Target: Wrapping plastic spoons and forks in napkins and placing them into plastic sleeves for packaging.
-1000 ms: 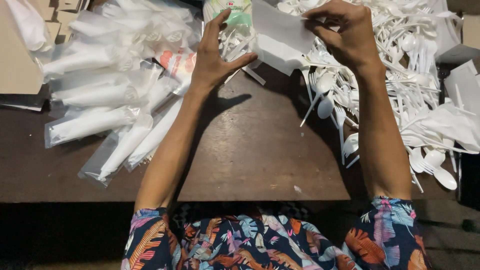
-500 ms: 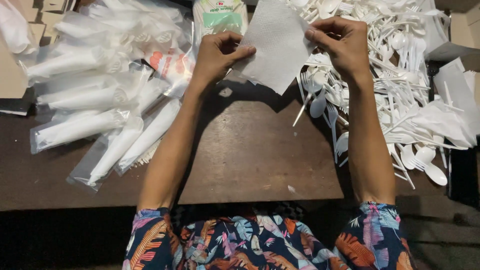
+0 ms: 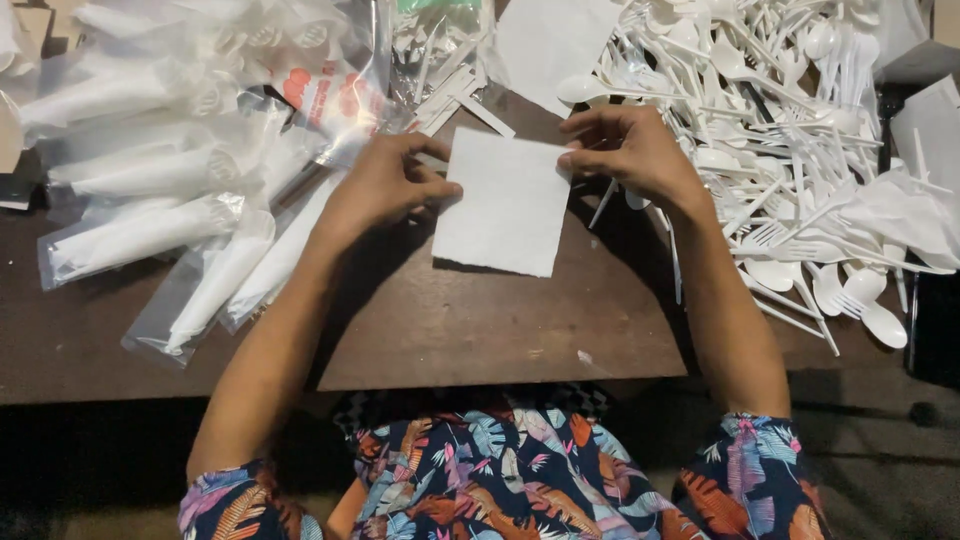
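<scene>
Your left hand [image 3: 385,190] and right hand [image 3: 630,150] each pinch a top corner of the white napkin [image 3: 505,205], which lies flat on the worktop [image 3: 450,320] between them. Keep both grips even and the edges square, clear of the plastic cutlery [image 3: 790,130].

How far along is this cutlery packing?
Done: sealed packs piled at left. In hand: the left hand and right hand hold a white napkin flat on the table. Left: a large heap of loose plastic cutlery at right.
</scene>
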